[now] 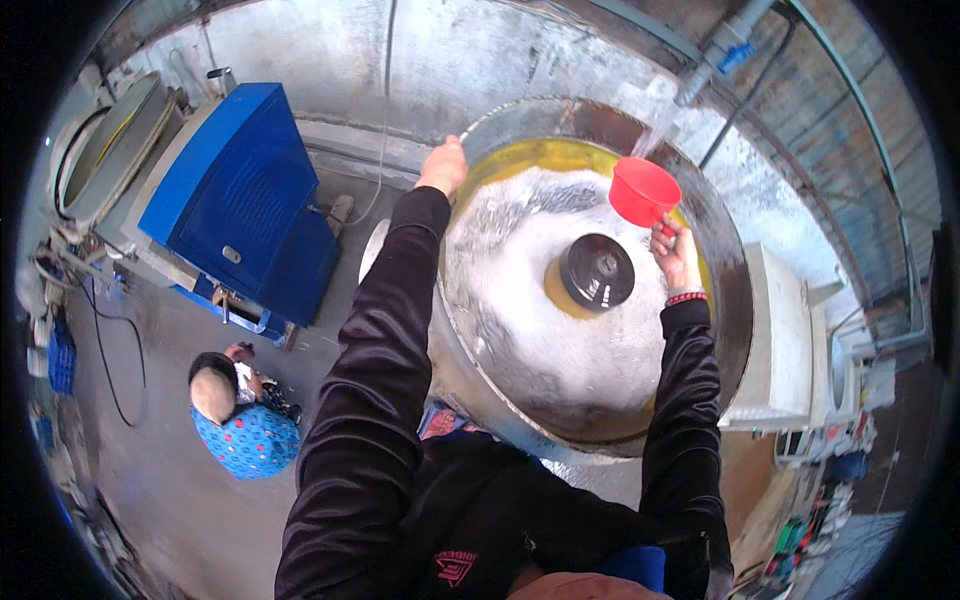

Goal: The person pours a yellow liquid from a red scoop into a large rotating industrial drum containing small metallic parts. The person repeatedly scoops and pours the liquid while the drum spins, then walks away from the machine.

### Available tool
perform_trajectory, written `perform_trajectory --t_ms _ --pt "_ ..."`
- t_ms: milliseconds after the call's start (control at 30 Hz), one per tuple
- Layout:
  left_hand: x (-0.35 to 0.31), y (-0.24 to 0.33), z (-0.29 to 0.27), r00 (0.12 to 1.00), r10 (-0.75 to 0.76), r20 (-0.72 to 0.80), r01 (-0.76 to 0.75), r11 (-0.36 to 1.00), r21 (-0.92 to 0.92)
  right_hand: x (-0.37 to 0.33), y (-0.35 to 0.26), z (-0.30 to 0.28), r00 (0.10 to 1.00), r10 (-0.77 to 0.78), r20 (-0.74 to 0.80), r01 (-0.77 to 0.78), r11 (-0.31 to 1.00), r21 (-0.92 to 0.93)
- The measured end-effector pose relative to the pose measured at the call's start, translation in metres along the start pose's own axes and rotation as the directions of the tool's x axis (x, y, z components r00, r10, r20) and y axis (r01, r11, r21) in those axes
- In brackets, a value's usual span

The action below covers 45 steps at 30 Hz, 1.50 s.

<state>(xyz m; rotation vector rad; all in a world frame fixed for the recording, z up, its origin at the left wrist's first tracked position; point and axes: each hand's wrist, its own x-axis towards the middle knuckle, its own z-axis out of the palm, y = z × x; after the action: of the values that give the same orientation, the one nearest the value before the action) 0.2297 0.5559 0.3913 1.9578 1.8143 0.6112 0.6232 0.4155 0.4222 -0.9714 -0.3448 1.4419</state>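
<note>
A large round metal tub point(735, 300) stands before me, with whitish foam point(500, 260) and yellowish liquid around a dark-topped central post point(598, 272). My left hand point(445, 166) is closed on the tub's rim at the far left. In my right hand point(677, 252) is the handle of a red plastic dipper point(645, 192), held over the right part of the tub. Water point(655, 132) streams from a pipe point(692, 88) down at the dipper's far side. What lies inside the dipper cannot be made out.
A blue machine point(235, 200) stands left of the tub. A person in a blue patterned top point(245, 440) is low on the floor at the left. To the tub's right is a pale box-shaped unit point(775, 340). A blue valve handle point(737, 57) sits on the pipe.
</note>
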Motion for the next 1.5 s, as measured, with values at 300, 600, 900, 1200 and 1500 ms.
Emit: perform_trajectory --t_ms 300,600,900,1200,1500 --pt "-0.007 0.005 -0.006 1.000 0.002 -0.010 -0.003 0.999 -0.043 0.030 0.012 0.007 0.995 0.070 -0.067 -0.058 0.985 0.160" --pt "-0.014 0.010 -0.013 1.000 0.006 0.006 -0.006 0.999 -0.034 0.023 0.017 -0.002 0.998 -0.058 0.001 0.057 0.982 0.178" --pt "-0.004 0.003 -0.004 1.000 0.022 0.015 -0.022 1.000 0.004 0.011 0.004 -0.005 0.992 -0.109 0.058 0.099 0.983 0.152" --pt "0.000 0.000 -0.004 0.998 0.067 0.020 -0.068 0.997 0.048 -0.043 -0.037 -0.034 0.928 -0.372 -0.003 0.194 0.490 -0.850" --pt "0.000 0.001 -0.004 0.996 0.083 0.015 -0.084 0.995 0.061 -0.094 -0.033 -0.038 0.851 -0.468 0.237 -0.047 -0.518 -0.854"
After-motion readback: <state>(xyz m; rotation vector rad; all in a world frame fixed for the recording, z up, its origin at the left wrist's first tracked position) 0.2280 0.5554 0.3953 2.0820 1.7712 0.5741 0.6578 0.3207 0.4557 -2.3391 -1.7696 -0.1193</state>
